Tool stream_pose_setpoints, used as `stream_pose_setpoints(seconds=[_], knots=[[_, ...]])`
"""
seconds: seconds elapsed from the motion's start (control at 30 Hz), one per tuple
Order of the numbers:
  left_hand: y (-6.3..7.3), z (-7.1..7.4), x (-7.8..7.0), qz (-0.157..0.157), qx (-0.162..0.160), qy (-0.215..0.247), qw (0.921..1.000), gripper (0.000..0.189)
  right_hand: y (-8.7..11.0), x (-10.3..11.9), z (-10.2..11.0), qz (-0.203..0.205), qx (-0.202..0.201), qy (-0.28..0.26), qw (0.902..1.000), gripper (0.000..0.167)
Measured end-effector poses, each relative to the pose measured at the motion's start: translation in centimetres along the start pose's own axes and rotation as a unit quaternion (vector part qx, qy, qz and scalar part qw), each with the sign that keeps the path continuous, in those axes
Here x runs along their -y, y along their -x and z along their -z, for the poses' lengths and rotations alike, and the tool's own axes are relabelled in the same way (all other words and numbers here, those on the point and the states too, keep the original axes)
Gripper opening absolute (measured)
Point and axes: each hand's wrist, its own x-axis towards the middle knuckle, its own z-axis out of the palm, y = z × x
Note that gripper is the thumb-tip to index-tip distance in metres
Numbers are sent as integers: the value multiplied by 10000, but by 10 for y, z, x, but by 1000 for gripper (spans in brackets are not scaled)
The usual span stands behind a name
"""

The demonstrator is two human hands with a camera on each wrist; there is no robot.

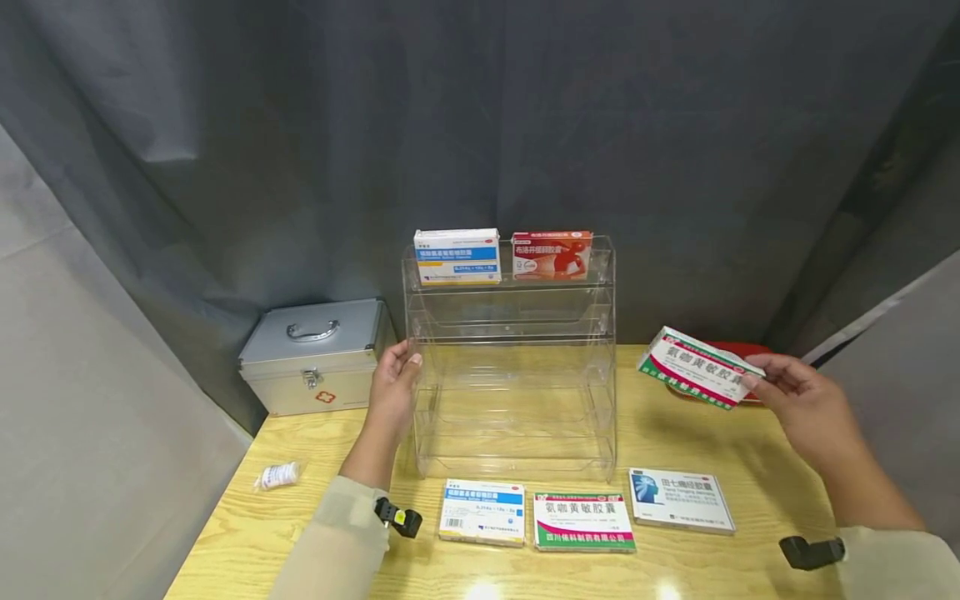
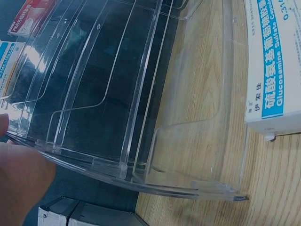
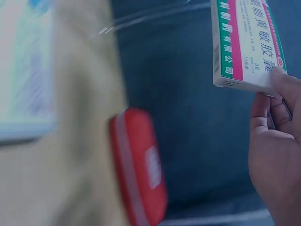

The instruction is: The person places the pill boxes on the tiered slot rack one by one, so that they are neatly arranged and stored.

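My right hand (image 1: 813,408) pinches one end of a white medicine box (image 1: 697,367) with green and magenta bands, tilted in the air right of the clear acrylic display rack (image 1: 510,450). In the right wrist view the thumb lies on the face of that box (image 3: 249,42), fingers beneath. My left hand (image 1: 395,387) grips the rack's left side edge, thumb toward the front. On the rack's top tier stand a blue-and-white medicine box (image 1: 457,257) and a red medicine box (image 1: 552,255). The lower tiers hold no boxes.
Before the rack lie a blue-and-white box (image 1: 482,512), a green-and-magenta box (image 1: 583,522) and a white box with a blue head picture (image 1: 681,500). A silver first-aid case (image 1: 315,358) and small white bottle (image 1: 277,475) sit left. Behind the held box is a red zip case (image 3: 141,165).
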Motion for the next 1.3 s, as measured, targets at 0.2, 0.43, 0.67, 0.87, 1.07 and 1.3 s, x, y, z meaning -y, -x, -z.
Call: stream_pose_setpoints(seconds=[0.2,0.43,0.67,0.87,1.07,1.3], knots=[[1,0,-1,-2,30,-4,10000,47,-11,74,-12,254,-280,26,9993,32],[0,1,1,-44,5,2,10000,45,-29,149,-57,1011,-358,118,9942,32],[-1,0,1,-23,18,39,10000,45,-48,195,-106,1609,-158,144,9867,31],[0,1,2,-36,13,-1,10000,44,-64,207,-145,1674,91,227,9856,29],[0,1,1,-57,33,-1,10000,45,-77,206,-179,1624,211,321,9860,26],[0,0,1,-52,5,14,10000,44,-79,202,-202,1217,441,243,9913,27]])
